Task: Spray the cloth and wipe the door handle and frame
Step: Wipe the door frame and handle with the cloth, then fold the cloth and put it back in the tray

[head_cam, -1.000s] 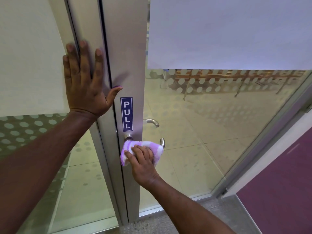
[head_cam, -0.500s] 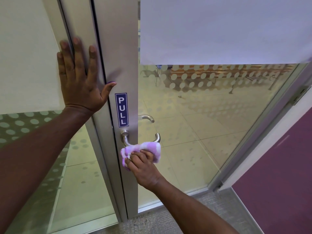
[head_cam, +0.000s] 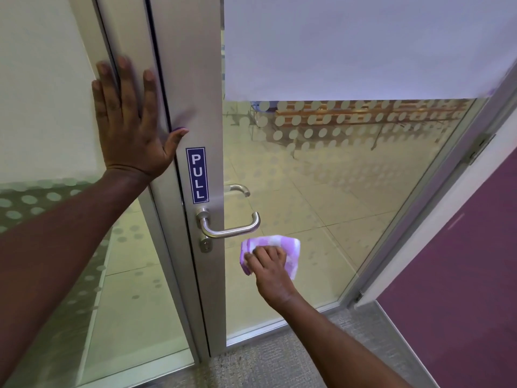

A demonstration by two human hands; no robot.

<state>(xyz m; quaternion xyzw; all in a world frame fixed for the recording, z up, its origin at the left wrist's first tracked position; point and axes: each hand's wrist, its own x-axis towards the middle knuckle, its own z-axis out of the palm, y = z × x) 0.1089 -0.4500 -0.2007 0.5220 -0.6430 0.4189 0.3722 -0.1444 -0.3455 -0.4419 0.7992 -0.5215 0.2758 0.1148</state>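
A right hand grips a bunched purple-and-white cloth just below the silver metal lever door handle; the left hand presses flat, fingers spread, on the grey aluminium door frame.

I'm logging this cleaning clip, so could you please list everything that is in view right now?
door handle: one, brushed silver lever, on the door stile below the sign
second handle: one, silver, seen through the glass on the far side
keyhole: one, silver, just under the lever
PULL sign: one, blue with white letters, on the stile
door frame: grey metal, upright, centre
glass panel: frosted dots, right of the stile
cloth: one, purple and white, bunched, below the lever's free end, apart from it
left hand: flat on the frame, open
right hand: clutching the cloth against the glass
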